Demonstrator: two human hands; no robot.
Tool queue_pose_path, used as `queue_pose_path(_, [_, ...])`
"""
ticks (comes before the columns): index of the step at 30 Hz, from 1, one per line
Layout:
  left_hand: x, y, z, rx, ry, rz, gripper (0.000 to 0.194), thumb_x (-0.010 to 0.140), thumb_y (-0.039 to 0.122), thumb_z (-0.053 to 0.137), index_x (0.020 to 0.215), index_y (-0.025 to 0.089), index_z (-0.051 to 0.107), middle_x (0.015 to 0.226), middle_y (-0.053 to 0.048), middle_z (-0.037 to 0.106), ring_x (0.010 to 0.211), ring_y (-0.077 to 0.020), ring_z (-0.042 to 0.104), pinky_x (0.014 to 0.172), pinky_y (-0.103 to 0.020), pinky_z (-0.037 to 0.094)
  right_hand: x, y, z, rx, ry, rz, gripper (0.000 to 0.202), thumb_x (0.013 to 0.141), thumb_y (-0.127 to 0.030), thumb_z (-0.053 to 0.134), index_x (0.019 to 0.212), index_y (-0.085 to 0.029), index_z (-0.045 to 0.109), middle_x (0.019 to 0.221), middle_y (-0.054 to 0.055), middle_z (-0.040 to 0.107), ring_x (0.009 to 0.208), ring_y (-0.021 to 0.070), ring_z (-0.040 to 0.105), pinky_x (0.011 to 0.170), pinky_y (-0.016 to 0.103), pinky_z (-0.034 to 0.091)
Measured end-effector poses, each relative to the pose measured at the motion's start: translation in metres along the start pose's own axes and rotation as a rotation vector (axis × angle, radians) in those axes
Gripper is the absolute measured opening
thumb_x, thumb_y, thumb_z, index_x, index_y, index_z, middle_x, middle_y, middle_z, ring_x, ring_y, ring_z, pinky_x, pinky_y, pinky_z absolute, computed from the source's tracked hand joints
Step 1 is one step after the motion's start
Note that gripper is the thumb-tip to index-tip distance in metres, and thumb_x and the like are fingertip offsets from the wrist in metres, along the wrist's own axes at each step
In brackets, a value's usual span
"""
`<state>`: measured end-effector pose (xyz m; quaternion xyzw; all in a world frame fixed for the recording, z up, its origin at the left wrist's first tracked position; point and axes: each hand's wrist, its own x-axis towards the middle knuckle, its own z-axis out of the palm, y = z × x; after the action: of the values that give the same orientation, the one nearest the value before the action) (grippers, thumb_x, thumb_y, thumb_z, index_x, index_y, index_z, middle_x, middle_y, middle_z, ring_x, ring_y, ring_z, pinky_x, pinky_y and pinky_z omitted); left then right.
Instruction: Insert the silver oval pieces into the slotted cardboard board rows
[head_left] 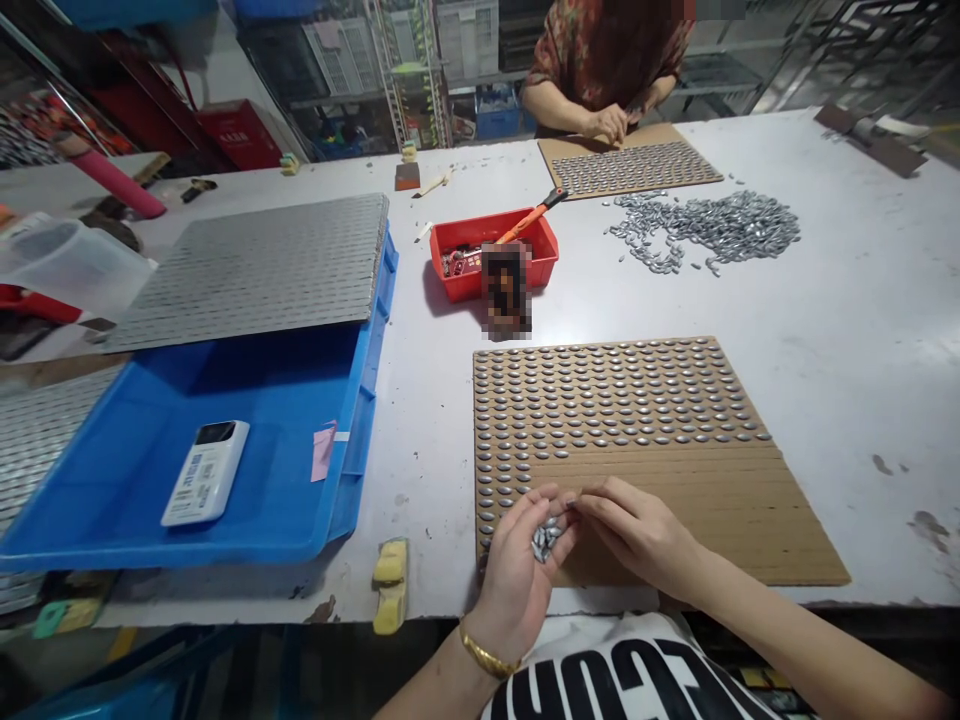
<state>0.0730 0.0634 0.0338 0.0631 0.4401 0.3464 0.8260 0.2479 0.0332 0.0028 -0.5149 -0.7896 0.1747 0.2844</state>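
Cupped palm up, my left hand [519, 560] holds a small heap of silvery, almond-shaped metal pieces [547, 540]. My right hand [637, 530] meets the left fingertips, its thumb and forefinger pinched on one small piece. Both hands hover over the near part of a brown cardboard sheet [690, 510]. Rows of the same silvery pieces cover the sheet's far half and run down its left side. Bare grooved cardboard shows at the near right. My left hand hides part of the left rows.
A loose pile of silvery pieces [735, 225] lies farther back, near a co-worker [611, 60] at another filled sheet [637, 165]. Left of me stand a red bin [450, 285] and a blue tray [300, 535] holding a white device [206, 475]. Stacked sheets [262, 260] rest across the tray.
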Motion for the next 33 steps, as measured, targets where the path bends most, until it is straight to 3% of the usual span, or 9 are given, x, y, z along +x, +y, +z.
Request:
queue_pose_path(3, [0.001, 0.000, -0.002, -0.008, -0.006, -0.009, 0.021, 0.082, 0.024, 0.064, 0.101, 0.014, 0.063, 0.116, -0.016, 0.066, 0.119, -0.0262, 0.055, 0.101, -0.040, 0.045, -0.001, 0.011, 0.000, -0.052, -0.010, -0.044, 0.025, 0.093, -0.013, 0.042, 0.107, -0.020, 0.062, 0.092, 0.009, 0.065, 0.079, 0.0159, 0.062, 0.068, 0.026, 0.053])
queue_pose_path(8, [0.004, -0.002, -0.001, -0.040, -0.027, -0.023, 0.026, 0.082, 0.023, 0.065, 0.105, 0.012, 0.061, 0.119, -0.019, 0.064, 0.113, -0.0276, 0.060, 0.103, -0.040, 0.044, 0.008, 0.044, -0.003, -0.121, 0.063, 0.011, 0.022, 0.094, -0.013, 0.043, 0.103, -0.019, 0.061, 0.092, 0.008, 0.065, 0.081, 0.0164, 0.062, 0.070, 0.028, 0.051])
queue_pose_path(12, [0.003, -0.003, 0.002, -0.042, -0.036, -0.049, 0.025, 0.081, 0.023, 0.066, 0.103, 0.011, 0.061, 0.119, -0.020, 0.064, 0.111, -0.0281, 0.061, 0.103, -0.040, 0.044, 0.017, 0.060, 0.000, -0.251, 0.000, -0.003, 0.023, 0.093, -0.012, 0.042, 0.102, -0.017, 0.063, 0.088, 0.008, 0.064, 0.075, 0.0153, 0.060, 0.066, 0.026, 0.049])
queue_pose_path(24, [0.006, -0.002, 0.004, -0.041, -0.061, -0.057, 0.022, 0.082, 0.025, 0.064, 0.101, 0.013, 0.062, 0.117, -0.018, 0.066, 0.109, -0.0263, 0.063, 0.104, -0.041, 0.042, 0.024, 0.059, -0.001, -0.395, -0.121, -0.033, 0.021, 0.087, -0.004, 0.045, 0.090, -0.016, 0.062, 0.084, 0.007, 0.057, 0.077, 0.0166, 0.052, 0.067, 0.024, 0.044])
queue_pose_path(29, [0.010, 0.001, 0.007, -0.091, -0.045, -0.050, 0.026, 0.083, 0.030, 0.063, 0.103, 0.013, 0.060, 0.122, -0.019, 0.062, 0.115, -0.0279, 0.059, 0.103, -0.041, 0.043, 0.026, 0.058, -0.002, -0.315, -0.094, -0.008, 0.021, 0.089, -0.007, 0.043, 0.090, -0.016, 0.062, 0.083, 0.007, 0.057, 0.077, 0.0168, 0.052, 0.066, 0.025, 0.044])
queue_pose_path(33, [0.016, 0.003, 0.008, -0.127, -0.041, -0.064, 0.028, 0.086, 0.037, 0.058, 0.103, 0.015, 0.059, 0.122, -0.017, 0.062, 0.115, -0.0260, 0.058, 0.100, -0.038, 0.044, 0.025, 0.040, -0.009, -0.112, -0.014, 0.038, 0.022, 0.092, -0.012, 0.044, 0.107, -0.017, 0.059, 0.096, 0.009, 0.060, 0.083, 0.0165, 0.056, 0.071, 0.027, 0.048])
